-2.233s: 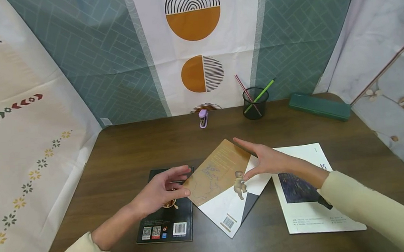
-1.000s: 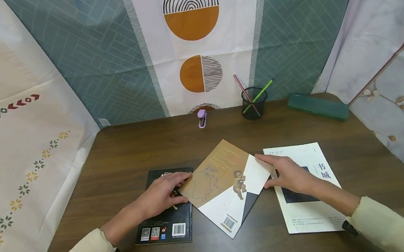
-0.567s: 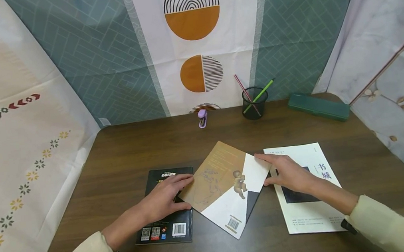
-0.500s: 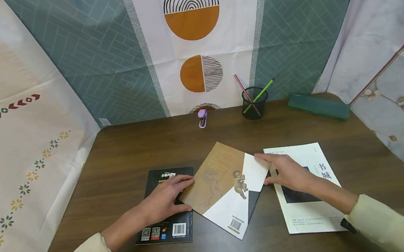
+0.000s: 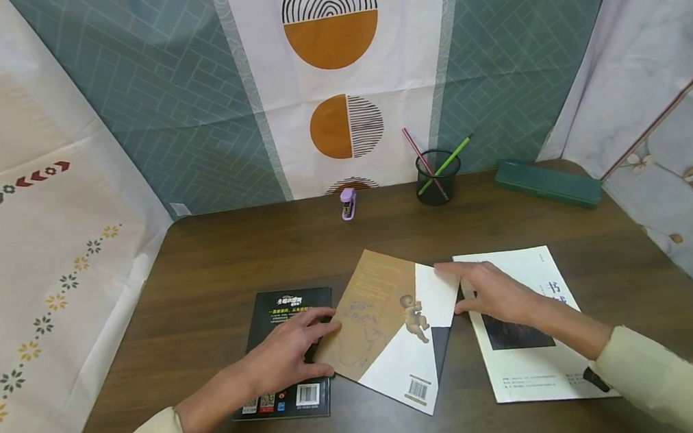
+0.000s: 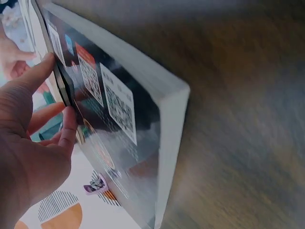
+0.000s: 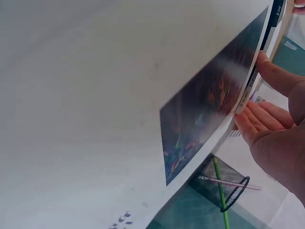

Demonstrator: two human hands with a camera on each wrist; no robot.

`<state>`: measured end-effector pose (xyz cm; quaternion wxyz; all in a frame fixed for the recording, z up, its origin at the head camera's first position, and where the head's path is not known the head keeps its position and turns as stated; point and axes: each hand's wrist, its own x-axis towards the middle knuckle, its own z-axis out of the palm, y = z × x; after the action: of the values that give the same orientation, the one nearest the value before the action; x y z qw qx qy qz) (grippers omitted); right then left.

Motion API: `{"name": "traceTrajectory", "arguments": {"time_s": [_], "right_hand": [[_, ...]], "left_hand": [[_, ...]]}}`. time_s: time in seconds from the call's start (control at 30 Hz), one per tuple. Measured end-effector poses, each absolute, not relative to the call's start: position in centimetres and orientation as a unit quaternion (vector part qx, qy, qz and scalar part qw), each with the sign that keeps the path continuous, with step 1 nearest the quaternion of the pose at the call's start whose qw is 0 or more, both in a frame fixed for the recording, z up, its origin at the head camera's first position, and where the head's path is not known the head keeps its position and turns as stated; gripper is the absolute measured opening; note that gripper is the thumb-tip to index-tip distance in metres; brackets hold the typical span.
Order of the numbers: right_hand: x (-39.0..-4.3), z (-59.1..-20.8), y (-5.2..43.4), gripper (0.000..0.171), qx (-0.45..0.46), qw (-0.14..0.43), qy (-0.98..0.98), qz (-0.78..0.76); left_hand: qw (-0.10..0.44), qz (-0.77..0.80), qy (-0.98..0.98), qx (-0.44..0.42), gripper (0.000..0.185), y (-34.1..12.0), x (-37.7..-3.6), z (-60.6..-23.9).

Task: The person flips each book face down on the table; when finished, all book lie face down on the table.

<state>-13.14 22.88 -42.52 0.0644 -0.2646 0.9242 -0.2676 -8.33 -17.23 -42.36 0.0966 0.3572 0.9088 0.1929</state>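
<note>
Three flat books lie in a row on the dark wood-grain desk (image 5: 214, 255). The middle book (image 5: 387, 330) sits askew, its matte cover split into tan, white and a dark wedge, with a small baby figure and a barcode near the bottom corner. It overlaps the glossy black book (image 5: 288, 400) on the left, and its right corner sits just beside the white book (image 5: 539, 371), which is thin, pale and carries a dark picture panel.

The left hand (image 5: 284, 352) lies on the black book, fingers spread and only lightly bent, thumb and forefinger bracketing the tan book's left corner. The right hand (image 5: 492, 293) lies flat over the white book, fingers straight and together, fingertips on the middle book's right corner. Neither hand is closed round anything; both press at the edges.

The left wrist view gives what the head view can't: the black book's thick block of white pages, its shiny cover catching reflections and QR codes, with the left hand (image 6: 33, 138) set against the thin edge of the book above. The right wrist view skims the white book's smooth cover and its dark mottled picture, the right hand (image 7: 271, 119) at the cover edge.

At the back of the desk stand a mesh pen cup (image 5: 434, 178) with pencils, a small purple stapler (image 5: 349, 204) and a long green case (image 5: 548, 183).
</note>
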Motion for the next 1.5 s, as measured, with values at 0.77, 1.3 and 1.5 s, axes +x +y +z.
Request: {"name": "traceTrajectory", "arguments": {"time_s": [0.77, 1.3, 1.5], "right_hand": [[-15.0, -42.5, 22.4, 0.085, -0.283, 0.107, 0.922, -0.242], [-15.7, -42.2, 22.6, 0.084, -0.281, 0.124, 0.919, -0.248], [-15.9, -42.2, 22.6, 0.084, -0.287, 0.121, 0.918, -0.245]], "left_hand": [[0.084, 0.167, 0.931, 0.315, 0.076, -15.7, -5.9, -42.6], [0.030, 0.119, 0.934, 0.335, 0.083, -15.1, -4.8, -43.1], [0.025, 0.104, 0.935, 0.337, 0.087, -15.0, -4.8, -43.2]]}}
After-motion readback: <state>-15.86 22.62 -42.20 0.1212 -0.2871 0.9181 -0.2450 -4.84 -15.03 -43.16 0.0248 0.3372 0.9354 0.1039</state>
